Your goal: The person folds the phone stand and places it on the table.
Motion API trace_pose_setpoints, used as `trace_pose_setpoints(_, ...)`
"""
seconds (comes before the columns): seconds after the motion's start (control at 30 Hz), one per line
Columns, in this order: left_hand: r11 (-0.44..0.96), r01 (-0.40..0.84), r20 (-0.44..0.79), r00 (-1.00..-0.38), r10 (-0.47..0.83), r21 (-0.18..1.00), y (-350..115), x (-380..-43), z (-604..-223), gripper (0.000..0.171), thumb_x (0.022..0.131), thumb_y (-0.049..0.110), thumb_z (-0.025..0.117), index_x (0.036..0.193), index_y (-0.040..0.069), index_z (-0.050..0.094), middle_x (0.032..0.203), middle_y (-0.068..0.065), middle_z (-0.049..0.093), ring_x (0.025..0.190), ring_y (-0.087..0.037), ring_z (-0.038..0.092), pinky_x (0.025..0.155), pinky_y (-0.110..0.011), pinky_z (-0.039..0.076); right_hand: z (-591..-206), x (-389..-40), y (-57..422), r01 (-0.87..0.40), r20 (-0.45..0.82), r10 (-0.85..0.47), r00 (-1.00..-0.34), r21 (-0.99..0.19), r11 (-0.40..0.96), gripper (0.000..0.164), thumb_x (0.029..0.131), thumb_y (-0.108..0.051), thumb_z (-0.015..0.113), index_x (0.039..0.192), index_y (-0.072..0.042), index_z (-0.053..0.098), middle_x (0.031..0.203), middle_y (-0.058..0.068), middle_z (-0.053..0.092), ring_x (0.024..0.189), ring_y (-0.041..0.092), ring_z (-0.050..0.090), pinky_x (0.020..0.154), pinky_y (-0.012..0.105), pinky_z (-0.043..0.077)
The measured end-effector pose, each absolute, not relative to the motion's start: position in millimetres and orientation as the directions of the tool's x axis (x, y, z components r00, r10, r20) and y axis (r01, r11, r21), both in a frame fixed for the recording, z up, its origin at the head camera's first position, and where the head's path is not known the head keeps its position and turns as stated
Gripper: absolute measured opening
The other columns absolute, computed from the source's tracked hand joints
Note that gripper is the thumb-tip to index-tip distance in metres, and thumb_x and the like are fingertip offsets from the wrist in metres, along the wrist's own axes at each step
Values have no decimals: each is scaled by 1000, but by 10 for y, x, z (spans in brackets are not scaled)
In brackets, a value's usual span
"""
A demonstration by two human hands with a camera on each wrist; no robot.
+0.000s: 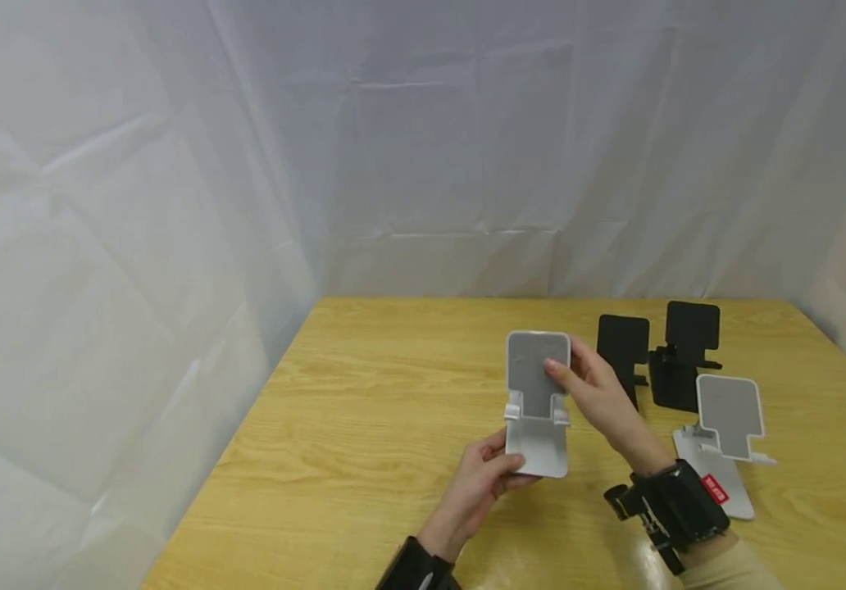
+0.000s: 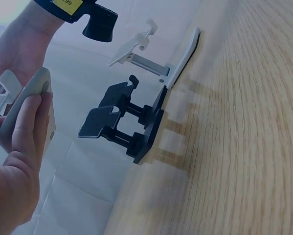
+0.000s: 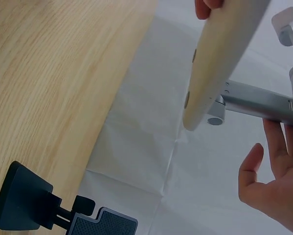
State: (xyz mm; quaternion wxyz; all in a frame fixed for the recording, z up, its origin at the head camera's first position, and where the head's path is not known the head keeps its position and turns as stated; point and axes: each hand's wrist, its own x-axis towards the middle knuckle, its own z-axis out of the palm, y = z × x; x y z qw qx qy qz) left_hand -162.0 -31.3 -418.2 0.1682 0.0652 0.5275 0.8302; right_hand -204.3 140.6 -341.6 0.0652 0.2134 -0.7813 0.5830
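Note:
A white phone stand [image 1: 538, 373] with a grey pad on its upper plate is held up over the table between both hands. My left hand [image 1: 467, 489] grips the base at its lower left corner, thumb on the front face. At the upper plate's right edge, my right hand [image 1: 606, 403] holds on with its thumb over the grey pad and its fingers behind. In the right wrist view, the stand's base [image 3: 224, 58] and metal arm [image 3: 256, 100] show from the side, the right hand's fingers [image 3: 278, 147] by the arm.
Two black phone stands [image 1: 623, 340] [image 1: 692, 334] stand at the back right of the wooden table [image 1: 349, 385]. Another white phone stand [image 1: 729, 410] with a red label [image 1: 714, 489] stands before them, beside the right forearm. White sheeting [image 1: 438, 164] hangs behind and at the sides.

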Motion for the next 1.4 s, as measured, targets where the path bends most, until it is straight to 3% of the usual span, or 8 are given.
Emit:
trace_pose_setpoints(0.23,-394,-208,-59,-932,357,895,-310,-1601,-4156,46,88,-4,49,132,-12,40,123,-28,53,103,-30,58,83,-33,52,-3492,-2041,1349,-537,511,-167,-843,-786,305,24,92,-2,53,115,4,51,102,17,61,88,12,57,71,21,49)
trace_pose_setpoints(0.4,-397,-201,-40,-926,377,896,-303,-1589,-4165,45,87,-4,50,131,-13,41,122,-28,53,103,-30,59,82,-32,52,-3566,-2069,1292,-638,661,-79,-747,-678,365,23,83,9,59,105,6,55,96,16,64,90,21,61,73,13,46)
trace_pose_setpoints(0.7,-387,-206,-45,-922,385,899,-279,-1581,-4190,45,86,-3,51,129,-13,44,118,-27,56,97,-24,61,78,-29,54,-3635,-2091,1252,-709,774,-9,-633,-575,408,25,80,8,62,104,1,60,94,13,66,77,10,58,64,11,42)
trace_pose_setpoints(0.9,-407,-214,-64,-935,350,888,-283,-1577,-4218,47,86,-3,51,132,-11,42,120,-26,55,99,-25,60,78,-29,54,-3633,-2096,1297,-713,779,-67,-624,-532,456,34,75,11,67,107,1,60,96,12,66,79,18,60,67,12,43)
trace_pose_setpoints(1.17,-418,-196,-110,-969,221,887,-384,-1513,-4231,50,87,-4,50,135,-10,38,123,-26,54,102,-28,59,80,-35,53,-3509,-1932,1302,-758,846,-228,-483,-273,592,41,63,16,75,99,0,63,90,9,56,79,16,55,66,21,47)
trace_pose_setpoints(1.4,-435,-205,-129,-971,199,877,-442,-1475,-4245,46,88,4,48,132,-9,43,120,-25,56,92,-24,63,75,-34,55,-3448,-1866,1268,-756,850,-288,-442,-180,629,38,60,18,75,91,1,61,83,8,55,74,18,55,58,30,49)
